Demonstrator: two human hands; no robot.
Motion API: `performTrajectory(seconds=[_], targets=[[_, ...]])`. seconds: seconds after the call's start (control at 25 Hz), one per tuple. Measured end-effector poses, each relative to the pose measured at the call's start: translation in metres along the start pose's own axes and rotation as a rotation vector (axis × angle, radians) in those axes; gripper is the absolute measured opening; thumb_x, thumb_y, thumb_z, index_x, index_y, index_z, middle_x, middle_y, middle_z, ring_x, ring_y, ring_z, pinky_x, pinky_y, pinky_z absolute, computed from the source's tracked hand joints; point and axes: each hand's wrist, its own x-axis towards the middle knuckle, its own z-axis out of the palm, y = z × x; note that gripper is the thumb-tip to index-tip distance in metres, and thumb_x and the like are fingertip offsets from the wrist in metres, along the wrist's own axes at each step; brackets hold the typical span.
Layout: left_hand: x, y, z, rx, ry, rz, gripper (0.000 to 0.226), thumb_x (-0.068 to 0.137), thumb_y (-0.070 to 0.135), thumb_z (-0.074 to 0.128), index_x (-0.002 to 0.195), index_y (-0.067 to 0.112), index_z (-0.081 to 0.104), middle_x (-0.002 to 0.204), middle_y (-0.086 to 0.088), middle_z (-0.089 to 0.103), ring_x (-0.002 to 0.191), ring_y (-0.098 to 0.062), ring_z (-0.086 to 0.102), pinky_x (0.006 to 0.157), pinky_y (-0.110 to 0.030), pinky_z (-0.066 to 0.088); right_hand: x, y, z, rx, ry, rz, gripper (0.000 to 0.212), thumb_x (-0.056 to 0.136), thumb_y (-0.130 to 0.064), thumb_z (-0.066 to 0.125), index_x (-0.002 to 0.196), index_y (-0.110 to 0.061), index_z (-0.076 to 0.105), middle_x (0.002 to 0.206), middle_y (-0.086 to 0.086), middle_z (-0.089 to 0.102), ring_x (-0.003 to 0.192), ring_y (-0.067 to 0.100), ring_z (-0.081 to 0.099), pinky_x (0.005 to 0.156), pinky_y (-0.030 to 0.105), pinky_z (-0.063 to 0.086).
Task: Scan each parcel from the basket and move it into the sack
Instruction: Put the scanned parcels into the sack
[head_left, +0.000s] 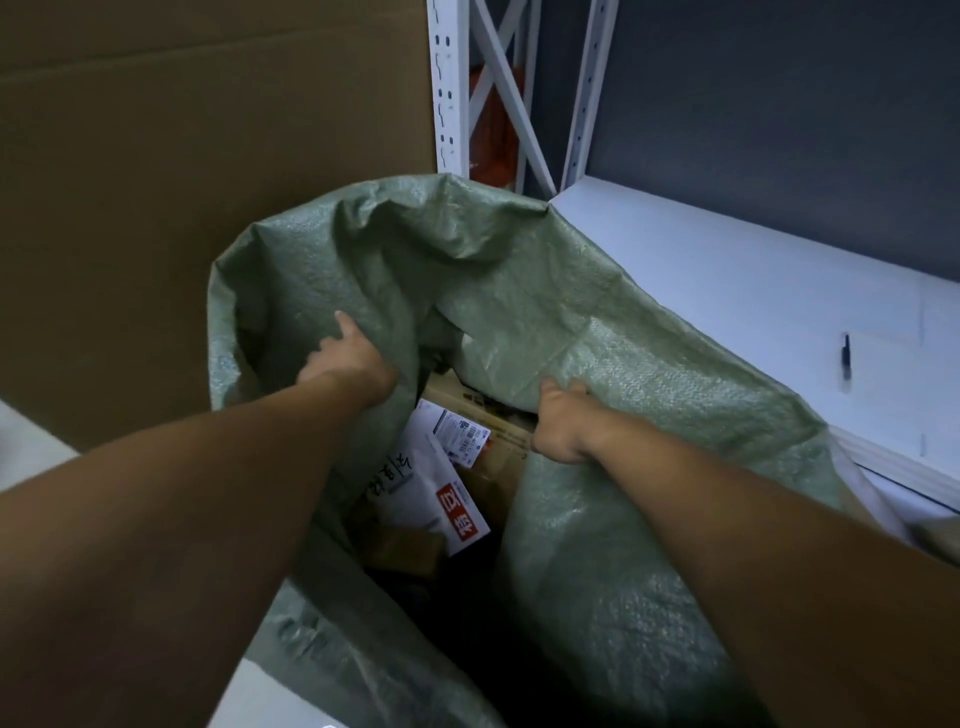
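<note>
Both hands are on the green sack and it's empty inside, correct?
Not empty. The left hand and right hand are on the sack, but the head view shows that it already holds a white parcel and a brown box.

Readable txt is thin. White parcel (423, 493) in the sack (519, 291): red patch (460, 512) at its near end w/ 2 big white CJK chars, sideways to cam, can't ID them for sure. Same parcel, mid section: black marker handwriting (390, 475), a few chars, illegible. Shipping label (462, 430) at the far end: barcodes + small print, too small and blurred, no nos. readable.
</note>
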Motion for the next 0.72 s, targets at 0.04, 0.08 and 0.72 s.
performTrajectory(seconds=[0.04, 0.08, 0.72], targets=[[-0.005, 0.004, 0.000, 0.003, -0.006, 0.023, 0.096, 0.099, 0.035, 0.059, 0.163, 0.014, -0.011, 0.159, -0.023, 0.029, 0.143, -0.042, 0.036, 0.114, -0.051, 0.033, -0.004, -0.001, -0.002, 0.005, 0.004, -0.006, 0.086, 0.096, -0.012, 0.058, 0.163, -0.017, 0.004, 0.166, 0.022, 0.001, 0.146, 0.049, 0.028, 0.115, 0.054, 0.038], [-0.011, 0.008, -0.002, 0.000, -0.012, 0.044, 0.095, 0.100, 0.033, 0.058, 0.163, 0.014, -0.010, 0.160, -0.023, 0.029, 0.143, -0.042, 0.036, 0.114, -0.051, 0.033, -0.009, -0.001, -0.006, 0.005, 0.013, -0.013, 0.087, 0.095, -0.014, 0.060, 0.163, -0.016, 0.006, 0.166, 0.021, 0.004, 0.145, 0.049, 0.030, 0.114, 0.052, 0.039], [-0.192, 0.095, -0.024, -0.111, -0.138, 0.440, 0.064, 0.090, 0.024, 0.057, 0.147, 0.006, 0.035, 0.145, -0.023, 0.047, 0.129, -0.040, 0.051, 0.107, -0.047, 0.045, -0.199, 0.066, -0.038, 0.001, 0.128, 0.047, 0.048, 0.098, -0.024, 0.057, 0.143, -0.010, 0.049, 0.154, 0.022, 0.035, 0.123, 0.039, 0.057, 0.095, 0.038, 0.049]])
